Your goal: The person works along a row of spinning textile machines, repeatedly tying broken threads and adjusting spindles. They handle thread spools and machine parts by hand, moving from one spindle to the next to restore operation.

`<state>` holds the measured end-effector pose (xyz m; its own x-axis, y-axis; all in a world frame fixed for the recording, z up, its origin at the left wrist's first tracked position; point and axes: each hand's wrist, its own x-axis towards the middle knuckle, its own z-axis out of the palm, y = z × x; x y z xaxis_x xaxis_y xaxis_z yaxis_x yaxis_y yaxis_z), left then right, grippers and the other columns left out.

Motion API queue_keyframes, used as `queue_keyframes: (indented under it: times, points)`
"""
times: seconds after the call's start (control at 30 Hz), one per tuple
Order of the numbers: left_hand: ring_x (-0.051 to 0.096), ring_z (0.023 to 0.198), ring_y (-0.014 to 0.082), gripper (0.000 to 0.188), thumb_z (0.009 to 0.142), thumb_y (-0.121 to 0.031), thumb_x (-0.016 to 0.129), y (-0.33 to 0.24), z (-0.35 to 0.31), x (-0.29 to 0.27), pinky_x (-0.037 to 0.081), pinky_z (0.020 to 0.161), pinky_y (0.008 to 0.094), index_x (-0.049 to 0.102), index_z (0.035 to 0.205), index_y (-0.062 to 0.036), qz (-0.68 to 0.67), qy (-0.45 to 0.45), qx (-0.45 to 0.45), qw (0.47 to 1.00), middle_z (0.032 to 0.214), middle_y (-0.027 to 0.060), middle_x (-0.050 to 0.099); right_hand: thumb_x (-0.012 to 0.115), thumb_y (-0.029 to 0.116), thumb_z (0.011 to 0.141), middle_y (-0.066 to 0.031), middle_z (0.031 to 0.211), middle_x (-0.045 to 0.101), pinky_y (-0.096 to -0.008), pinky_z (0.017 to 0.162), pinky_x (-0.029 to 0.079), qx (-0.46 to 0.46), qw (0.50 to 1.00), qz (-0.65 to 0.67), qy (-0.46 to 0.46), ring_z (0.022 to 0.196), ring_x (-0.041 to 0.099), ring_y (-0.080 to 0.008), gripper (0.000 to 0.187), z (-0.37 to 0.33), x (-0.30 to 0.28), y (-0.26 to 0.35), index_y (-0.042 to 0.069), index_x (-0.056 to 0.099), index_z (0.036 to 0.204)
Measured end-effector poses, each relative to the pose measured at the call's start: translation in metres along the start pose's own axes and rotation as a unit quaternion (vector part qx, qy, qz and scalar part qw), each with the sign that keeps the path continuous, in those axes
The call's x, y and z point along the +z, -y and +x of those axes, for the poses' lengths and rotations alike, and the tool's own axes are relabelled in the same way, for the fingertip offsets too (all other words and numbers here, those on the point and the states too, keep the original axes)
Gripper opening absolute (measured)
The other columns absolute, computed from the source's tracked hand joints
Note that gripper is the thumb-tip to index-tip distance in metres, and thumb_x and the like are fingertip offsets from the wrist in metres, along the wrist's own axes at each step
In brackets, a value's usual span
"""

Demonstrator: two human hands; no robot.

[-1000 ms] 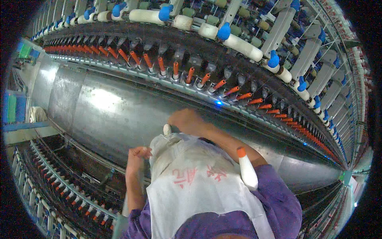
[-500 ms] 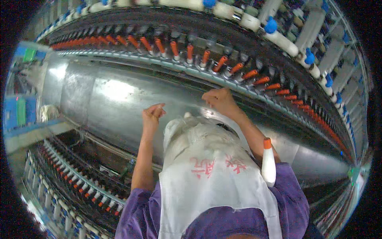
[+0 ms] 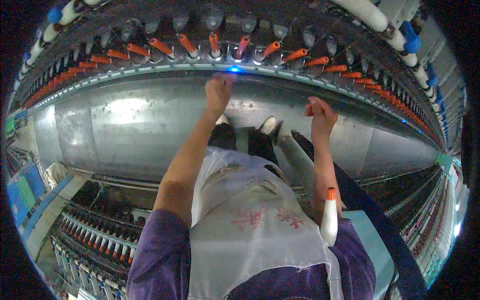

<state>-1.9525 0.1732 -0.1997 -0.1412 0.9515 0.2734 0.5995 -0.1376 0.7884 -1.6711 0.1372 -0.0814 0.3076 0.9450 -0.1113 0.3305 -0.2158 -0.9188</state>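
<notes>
My left hand (image 3: 218, 95) reaches up to just below the spindle rail (image 3: 185, 68), close to a glowing blue light (image 3: 234, 69). Its fingers are curled together and slightly blurred; anything in them is hidden. Farther right, over the metal floor, my right hand (image 3: 321, 117) is raised with thumb and fingers pinched; what they may hold is too fine to make out. Orange-topped bobbins (image 3: 214, 45) stand in a row on the rail above both hands. A white yarn bobbin with an orange tip (image 3: 329, 220) rests upright against my apron beside my right upper arm.
White yarn rolls (image 3: 367, 14) with blue end pieces run along the top of the frame. Behind me on the left is another row of bobbins (image 3: 102, 245). A pale blue-green panel (image 3: 372, 245) and a dark bar stand at my right side. Shiny metal floor (image 3: 135, 135) lies between the machines.
The view has turned and shifted along the machine. My left hand has moved forward to the rail, while my right hand is now farther right and back from it. The blue light is now near my left hand.
</notes>
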Motion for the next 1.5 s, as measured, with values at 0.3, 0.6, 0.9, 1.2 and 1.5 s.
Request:
queue_keyframes:
  times: [0.3, 0.6, 0.9, 1.2, 1.5]
  points:
    - [0.063, 0.063, 0.0246, 0.009, 0.075, -0.013, 0.066, 0.031, 0.016, 0.046, 0.048, 0.060, 0.0330, 0.066, 0.079, -0.0053, -0.106, -0.116, -0.103, 0.982, 0.072, 0.0098, 0.065, 0.062, 0.010, 0.085, -0.0084, 0.067, 0.062, -0.0258, 0.049, 0.048, 0.033, 0.993, 0.109, 0.025, 0.052, 0.057, -0.0126, 0.015, 0.065, 0.012, -0.093, -0.004, 0.066, 0.088]
    - [0.061, 0.063, 0.0192, 0.012, 0.079, -0.015, 0.066, 0.018, 0.013, 0.080, 0.047, 0.061, 0.0322, 0.065, 0.081, -0.0032, -0.024, -0.239, -0.128, 0.962, 0.072, 0.0116, 0.064, 0.064, 0.004, 0.082, -0.0095, 0.066, 0.061, -0.0259, 0.046, 0.048, 0.182, 0.948, 0.261, 0.026, 0.050, 0.056, -0.0137, 0.009, 0.103, 0.009, -0.149, -0.004, 0.065, 0.086]
    - [0.044, 0.047, 0.0140, 0.011, 0.079, -0.014, 0.068, -0.030, 0.052, 0.066, 0.034, 0.043, 0.0278, 0.061, 0.077, -0.0061, -0.535, -0.298, -0.510, 0.604, 0.058, -0.0011, 0.049, 0.063, 0.005, 0.082, -0.0088, 0.073, 0.063, -0.0273, 0.050, 0.048, 0.064, 0.965, 0.198, 0.158, 0.056, 0.057, -0.0135, 0.010, 0.095, 0.008, -0.093, -0.001, 0.066, 0.090]
    - [0.050, 0.057, 0.0071, 0.016, 0.079, -0.014, 0.065, -0.121, 0.088, -0.011, 0.036, 0.050, 0.0227, 0.067, 0.076, 0.0018, -0.293, -0.160, -0.152, 0.930, 0.065, 0.0008, 0.060, 0.064, -0.003, 0.073, -0.0105, 0.077, 0.062, -0.0311, 0.056, 0.048, -0.477, 0.842, -0.162, 0.192, 0.062, 0.060, -0.0247, 0.019, 0.045, 0.050, 0.031, 0.005, 0.062, 0.090]
    - [0.053, 0.056, 0.0108, 0.030, 0.086, -0.029, 0.056, -0.062, 0.056, 0.046, 0.041, 0.056, 0.0251, 0.070, 0.084, -0.0027, -0.276, -0.176, -0.429, 0.842, 0.059, 0.0044, 0.057, 0.066, -0.006, 0.070, -0.0066, 0.076, 0.060, -0.0288, 0.052, 0.048, -0.501, 0.823, -0.205, 0.172, 0.061, 0.060, -0.0213, 0.023, 0.009, 0.005, 0.055, 0.003, 0.063, 0.092]
